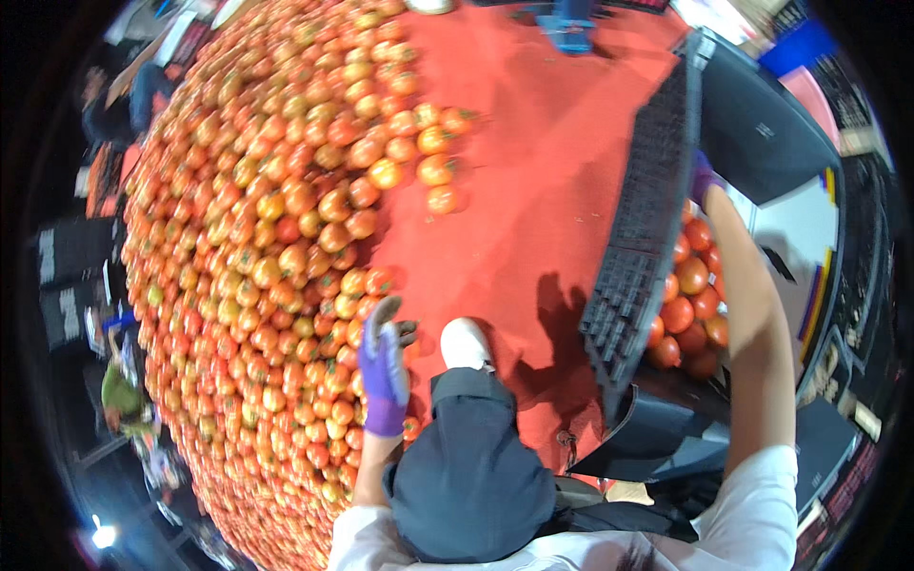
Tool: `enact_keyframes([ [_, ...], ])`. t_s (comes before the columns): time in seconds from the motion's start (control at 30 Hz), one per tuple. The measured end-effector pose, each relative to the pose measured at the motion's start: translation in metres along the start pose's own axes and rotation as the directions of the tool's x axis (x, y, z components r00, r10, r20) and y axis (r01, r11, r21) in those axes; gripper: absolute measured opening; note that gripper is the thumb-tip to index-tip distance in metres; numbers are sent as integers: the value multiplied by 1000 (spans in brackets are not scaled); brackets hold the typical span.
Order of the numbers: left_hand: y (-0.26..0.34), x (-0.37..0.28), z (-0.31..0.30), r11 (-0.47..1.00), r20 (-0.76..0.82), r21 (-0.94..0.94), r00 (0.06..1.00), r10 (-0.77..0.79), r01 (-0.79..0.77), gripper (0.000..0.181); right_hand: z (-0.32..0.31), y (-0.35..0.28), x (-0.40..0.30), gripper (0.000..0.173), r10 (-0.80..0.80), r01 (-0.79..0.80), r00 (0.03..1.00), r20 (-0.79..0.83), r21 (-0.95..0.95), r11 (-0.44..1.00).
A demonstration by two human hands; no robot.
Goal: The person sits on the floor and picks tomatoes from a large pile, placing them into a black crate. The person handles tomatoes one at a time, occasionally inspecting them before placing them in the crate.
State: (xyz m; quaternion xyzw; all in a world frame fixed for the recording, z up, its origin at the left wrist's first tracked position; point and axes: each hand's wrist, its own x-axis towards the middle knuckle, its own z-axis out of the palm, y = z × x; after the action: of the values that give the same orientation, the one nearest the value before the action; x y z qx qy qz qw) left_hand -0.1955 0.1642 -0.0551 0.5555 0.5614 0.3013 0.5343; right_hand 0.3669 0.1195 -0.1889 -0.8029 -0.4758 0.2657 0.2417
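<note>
My left hand (385, 367), in a purple and grey work glove, is empty with thumb and fingers apart. It hovers at the near edge of a large heap of tomatoes (285, 264), red to orange-yellow. To the right, a black plastic crate (643, 193) with lattice sides stands tilted. My right hand (703, 178), gloved in purple, is on the crate's edge, its fingers mostly hidden behind it. Red tomatoes (692, 292) show between the crate's edge and my right forearm; whether they lie inside this crate I cannot tell.
Red carpet (528, 178) runs between heap and crate, with a few loose tomatoes (437, 171) at the heap's edge. My white shoe (464, 342) rests on it. A dark grey panel (764, 121) stands behind the crate. A blue metal foot (571, 32) is at the far end. People (125, 392) are at far left.
</note>
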Motion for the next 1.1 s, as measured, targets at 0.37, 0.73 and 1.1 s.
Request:
enact_keyframes([
  [0.37,-137,153,34,881,22,433,979,204,-193,76,-50,-43,-74,43,103,-98,995,5,365,926],
  [0.73,-68,143,81,998,101,-2,993,66,-66,74,63,-343,-154,60,-70,71,997,-16,374,925],
  [1.1,-190,138,-98,263,290,873,870,398,-411,58,-13,-345,-154,57,7,-301,950,313,907,295],
])
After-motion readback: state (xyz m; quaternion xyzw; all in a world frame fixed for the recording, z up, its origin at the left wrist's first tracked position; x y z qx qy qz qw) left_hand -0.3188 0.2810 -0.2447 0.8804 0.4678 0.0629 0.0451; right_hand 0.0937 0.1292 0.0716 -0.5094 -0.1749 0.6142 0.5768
